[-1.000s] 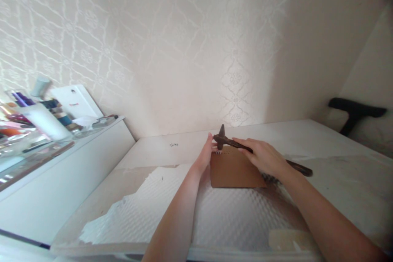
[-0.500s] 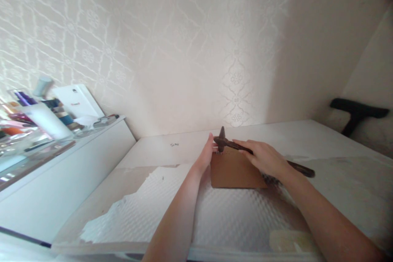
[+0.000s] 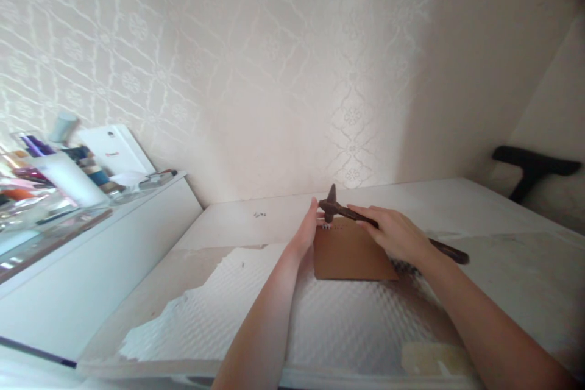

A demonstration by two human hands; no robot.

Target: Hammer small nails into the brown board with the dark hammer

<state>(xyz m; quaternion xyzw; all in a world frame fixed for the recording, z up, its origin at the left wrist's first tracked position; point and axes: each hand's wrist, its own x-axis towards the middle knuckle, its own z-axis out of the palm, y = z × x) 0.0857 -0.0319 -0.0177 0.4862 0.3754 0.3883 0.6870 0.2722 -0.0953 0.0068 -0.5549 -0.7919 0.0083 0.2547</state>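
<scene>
My right hand (image 3: 400, 233) is wrapped round the handle of a dark, worn hammer (image 3: 329, 208). The hammer's head hangs just above the upper left corner of a flat brown board (image 3: 351, 256). Along the board's far edge stands a short row of small nails (image 3: 326, 226), partly covered by the head. At that same corner is my left hand (image 3: 308, 228), its fingers bent close by the nails and partly hidden behind the hammer head. What they pinch, if anything, is too small to make out.
Beneath the board lies a white, quilted-looking sheet (image 3: 205, 298) with a torn edge. A small pile of nails (image 3: 259, 214) is farther back on the white tabletop (image 3: 228, 225). Bottles and a white box (image 3: 116, 149) crowd a cabinet at left. A black T-shaped object (image 3: 532, 164) stands at right.
The hammer head has risen slightly off the nails, so more of their row shows. Both hands stay in nearly the same place.
</scene>
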